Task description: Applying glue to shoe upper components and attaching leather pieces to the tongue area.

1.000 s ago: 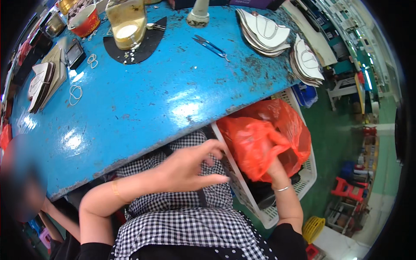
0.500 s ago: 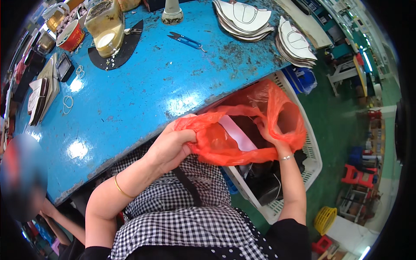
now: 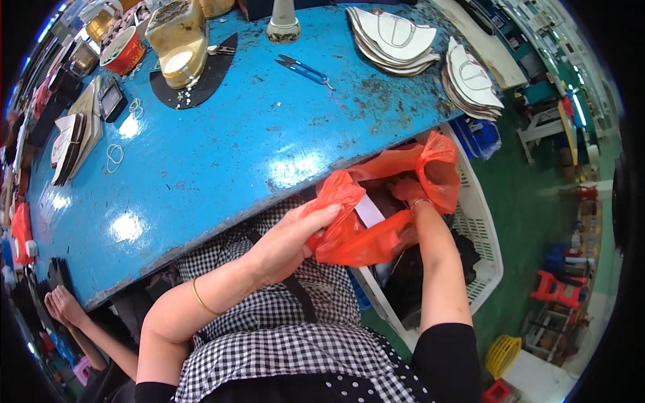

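Note:
A thin red plastic bag [image 3: 363, 247] is held with its mouth spread apart at the table's front edge, over a white plastic crate [image 3: 496, 252]. My left hand [image 3: 292, 238] is closed on the bag's left rim, thumb on top. Through the bag's mouth reaches my right hand [image 3: 407, 191], in to the wrist; its fingertips are hidden by the bag and the dark contents. A pale pinkish-white strip [image 3: 369, 211] shows inside the bag, between my two hands. Dark black material [image 3: 463, 258] lies in the crate under the bag.
On the blue table [image 3: 222, 148] lie blue thread snips [image 3: 302, 70], stacked white cut pieces [image 3: 396, 41], a second stack [image 3: 470, 80] and a crusted yellowish glue container [image 3: 178, 43]. A co-worker's hands [image 3: 64, 305] are at lower left. A yellow basket [image 3: 502, 356] stands at lower right.
My left hand has moved right and a little down with the bag's rim, and the bag's mouth has narrowed. My right hand sits deeper in the bag. The view has shifted slightly.

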A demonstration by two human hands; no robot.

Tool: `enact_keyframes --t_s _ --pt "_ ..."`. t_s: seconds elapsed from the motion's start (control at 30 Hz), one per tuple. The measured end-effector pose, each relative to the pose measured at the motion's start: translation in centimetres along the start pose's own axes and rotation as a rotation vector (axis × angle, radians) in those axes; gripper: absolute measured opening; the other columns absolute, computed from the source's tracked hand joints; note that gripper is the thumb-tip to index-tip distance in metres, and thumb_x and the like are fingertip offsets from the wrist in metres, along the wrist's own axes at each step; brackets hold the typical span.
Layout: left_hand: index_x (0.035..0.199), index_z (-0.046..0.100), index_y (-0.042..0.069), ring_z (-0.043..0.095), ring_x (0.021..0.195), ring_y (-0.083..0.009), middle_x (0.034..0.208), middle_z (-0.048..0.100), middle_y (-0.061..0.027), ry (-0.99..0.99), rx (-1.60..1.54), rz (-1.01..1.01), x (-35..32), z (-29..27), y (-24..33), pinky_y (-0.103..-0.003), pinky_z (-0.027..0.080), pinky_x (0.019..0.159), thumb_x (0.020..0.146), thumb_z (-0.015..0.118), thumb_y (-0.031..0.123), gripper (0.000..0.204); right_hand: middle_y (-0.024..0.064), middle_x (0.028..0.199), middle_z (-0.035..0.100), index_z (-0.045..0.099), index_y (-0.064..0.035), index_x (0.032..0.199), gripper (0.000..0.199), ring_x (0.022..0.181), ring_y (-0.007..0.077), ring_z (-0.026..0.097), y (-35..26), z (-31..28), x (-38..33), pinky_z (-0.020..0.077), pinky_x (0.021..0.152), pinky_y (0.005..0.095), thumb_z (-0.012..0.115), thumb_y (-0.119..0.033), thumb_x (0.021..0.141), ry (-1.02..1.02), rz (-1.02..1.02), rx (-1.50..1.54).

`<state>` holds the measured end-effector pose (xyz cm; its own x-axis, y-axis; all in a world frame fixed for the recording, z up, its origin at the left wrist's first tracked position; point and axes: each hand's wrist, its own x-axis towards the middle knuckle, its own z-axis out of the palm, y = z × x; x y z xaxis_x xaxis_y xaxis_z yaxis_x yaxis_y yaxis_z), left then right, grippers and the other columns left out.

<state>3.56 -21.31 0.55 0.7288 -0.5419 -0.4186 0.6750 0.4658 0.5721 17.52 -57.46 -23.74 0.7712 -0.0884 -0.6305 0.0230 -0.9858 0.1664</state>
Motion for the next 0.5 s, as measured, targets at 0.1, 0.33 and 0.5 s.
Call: enact_keyframes --t_s 0.1,0.33,0.5 --pt "0.144 0.050 0.007 0.057 0.119 -0.0109 0.131 0.059 -0.0018 0.031 0.021 0.060 -0.7 -0.6 0.2 -0.032 0.049 0.101 0.105 0.054 0.034 0.047 0.0150 0.157 0.040 0.047 -0.0157 0.149 0.059 0.146 0.0359 0.035 0.4 -2.3 -1.0 0.0275 0.121 0.0445 0.048 -0.047 0.099 0.089 -0.399 0.129" --pt "0.145 0.047 0.002 0.055 0.126 -0.0151 0.138 0.057 -0.0063 -0.010 0.035 0.033 -1.0 -1.3 0.9 -0.035 0.043 0.109 0.104 0.056 0.032 0.052 0.0197 0.155 0.043 0.040 -0.0174 0.155 0.089 0.149 0.0358 0.032 4.0 -0.4 -2.5 0.0238 0.123 0.0411 0.061 -0.068 0.085 -0.175 -0.215 0.325" --pt "0.144 0.050 0.004 0.054 0.118 -0.0093 0.132 0.059 -0.0015 -0.058 0.103 0.031 -1.0 -1.3 0.9 -0.028 0.043 0.105 0.105 0.055 0.030 0.047 0.0271 0.158 0.034 0.039 -0.0140 0.155 0.087 0.148 0.0411 0.029 5.0 2.1 -10.2 0.0240 0.122 0.0425 0.068 -0.056 0.085 -0.076 -0.009 0.539"
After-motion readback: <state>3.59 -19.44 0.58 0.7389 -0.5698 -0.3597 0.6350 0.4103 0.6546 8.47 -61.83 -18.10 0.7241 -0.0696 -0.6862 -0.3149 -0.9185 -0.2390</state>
